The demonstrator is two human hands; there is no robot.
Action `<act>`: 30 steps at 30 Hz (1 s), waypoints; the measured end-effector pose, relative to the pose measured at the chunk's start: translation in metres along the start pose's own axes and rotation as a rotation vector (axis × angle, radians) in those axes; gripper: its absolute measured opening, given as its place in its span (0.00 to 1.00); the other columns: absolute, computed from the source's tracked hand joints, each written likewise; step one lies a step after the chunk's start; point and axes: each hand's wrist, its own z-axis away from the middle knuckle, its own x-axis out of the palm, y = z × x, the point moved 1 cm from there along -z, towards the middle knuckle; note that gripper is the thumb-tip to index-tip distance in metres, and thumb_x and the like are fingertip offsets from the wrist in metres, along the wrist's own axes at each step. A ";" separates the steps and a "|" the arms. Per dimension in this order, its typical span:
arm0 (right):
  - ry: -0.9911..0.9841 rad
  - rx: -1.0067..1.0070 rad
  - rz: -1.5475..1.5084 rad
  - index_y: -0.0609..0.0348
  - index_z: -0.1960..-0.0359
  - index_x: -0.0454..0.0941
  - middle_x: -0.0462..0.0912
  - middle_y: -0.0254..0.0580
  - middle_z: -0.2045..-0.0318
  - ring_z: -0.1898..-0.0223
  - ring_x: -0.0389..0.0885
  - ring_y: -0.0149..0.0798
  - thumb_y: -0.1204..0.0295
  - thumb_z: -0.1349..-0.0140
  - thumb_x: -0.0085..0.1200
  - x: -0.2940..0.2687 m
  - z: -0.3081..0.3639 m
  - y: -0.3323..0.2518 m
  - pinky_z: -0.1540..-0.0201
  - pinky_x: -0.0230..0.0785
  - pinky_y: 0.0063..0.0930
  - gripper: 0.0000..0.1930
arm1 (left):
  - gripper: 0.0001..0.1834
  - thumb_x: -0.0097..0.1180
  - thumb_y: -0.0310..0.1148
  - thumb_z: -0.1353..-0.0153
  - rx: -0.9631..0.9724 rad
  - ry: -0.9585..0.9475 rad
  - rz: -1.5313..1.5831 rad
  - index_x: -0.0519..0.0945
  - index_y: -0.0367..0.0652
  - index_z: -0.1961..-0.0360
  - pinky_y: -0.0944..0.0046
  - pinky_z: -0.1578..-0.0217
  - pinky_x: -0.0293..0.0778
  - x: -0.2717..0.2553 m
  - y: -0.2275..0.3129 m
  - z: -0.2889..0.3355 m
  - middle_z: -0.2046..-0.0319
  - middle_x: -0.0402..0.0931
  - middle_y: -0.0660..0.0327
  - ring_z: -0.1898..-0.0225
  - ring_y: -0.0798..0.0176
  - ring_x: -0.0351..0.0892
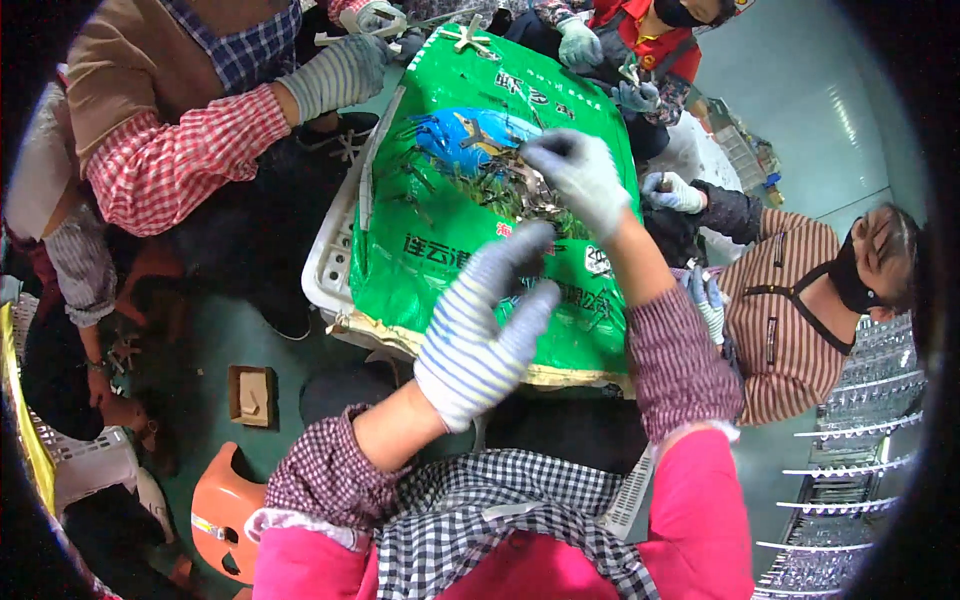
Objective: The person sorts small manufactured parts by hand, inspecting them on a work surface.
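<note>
A green printed sack (400, 290) is spread like a cover over the white plastic crate in front of me. Small dark and silvery pieces (515, 192) lie heaped on its middle, too small to name. Above the near part of the sack, my left hand (480, 335), in a striped glove, is open with thumb and fingers apart and nothing visible between them. My right hand (588, 180), in a whitish glove with dark fingertips, is over the right edge of the heap. Its fingers are curled together, and whatever they may hold is hidden.
A gloved co-worker's hand (340, 75) is at the far left, another (580, 45) at the far edge and another (675, 192) at the right. A tan branched piece (466, 38) lies on the sack's far end. An orange stool (225, 510) and a small brown box (252, 396) stand at left.
</note>
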 end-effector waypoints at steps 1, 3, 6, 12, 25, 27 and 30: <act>-0.049 -0.018 0.044 0.66 0.68 0.80 0.81 0.41 0.74 0.70 0.77 0.29 0.65 0.47 0.57 0.016 -0.031 0.013 0.63 0.70 0.24 0.14 | 0.21 0.54 0.28 0.43 0.113 -0.012 -0.086 0.70 0.36 0.48 0.64 0.54 0.70 0.002 -0.003 0.003 0.57 0.73 0.53 0.56 0.61 0.74; -0.122 0.068 0.187 0.63 0.67 0.81 0.82 0.43 0.72 0.70 0.78 0.33 0.62 0.50 0.58 0.039 -0.084 0.015 0.63 0.70 0.28 0.16 | 0.18 0.55 0.26 0.46 0.141 -0.084 -0.123 0.72 0.38 0.52 0.60 0.58 0.72 0.005 -0.004 0.005 0.60 0.74 0.50 0.60 0.52 0.77; -0.110 0.108 0.396 0.57 0.66 0.81 0.82 0.49 0.67 0.67 0.81 0.46 0.55 0.53 0.54 0.060 -0.141 0.026 0.59 0.71 0.34 0.20 | 0.17 0.53 0.24 0.46 0.126 -0.141 -0.128 0.73 0.36 0.53 0.63 0.54 0.70 0.006 0.001 -0.002 0.59 0.75 0.52 0.57 0.57 0.76; -0.269 0.215 0.539 0.60 0.63 0.80 0.78 0.55 0.58 0.58 0.79 0.49 0.58 0.51 0.50 0.104 -0.194 0.070 0.56 0.71 0.37 0.20 | 0.15 0.53 0.22 0.47 0.033 -0.126 -0.005 0.75 0.36 0.56 0.61 0.53 0.70 -0.003 0.001 -0.007 0.59 0.76 0.50 0.56 0.53 0.76; -0.543 0.080 0.961 0.61 0.65 0.81 0.82 0.49 0.69 0.69 0.80 0.41 0.55 0.56 0.61 0.058 -0.153 0.063 0.62 0.71 0.35 0.22 | 0.14 0.53 0.21 0.48 0.131 -0.166 -0.053 0.75 0.35 0.58 0.60 0.55 0.71 0.003 -0.013 -0.011 0.61 0.76 0.49 0.58 0.50 0.77; -0.528 0.058 0.987 0.61 0.67 0.81 0.81 0.53 0.70 0.70 0.80 0.42 0.57 0.56 0.61 0.066 -0.151 0.070 0.63 0.72 0.36 0.20 | 0.14 0.53 0.21 0.47 0.143 -0.162 -0.052 0.75 0.36 0.58 0.60 0.56 0.71 0.007 -0.015 -0.011 0.61 0.76 0.49 0.58 0.50 0.77; -0.428 0.069 0.977 0.61 0.69 0.80 0.80 0.54 0.70 0.69 0.80 0.47 0.60 0.54 0.60 0.076 -0.142 0.062 0.63 0.72 0.36 0.17 | 0.13 0.53 0.22 0.47 0.173 -0.147 -0.094 0.75 0.36 0.58 0.60 0.56 0.72 0.006 -0.018 -0.007 0.62 0.77 0.49 0.59 0.50 0.78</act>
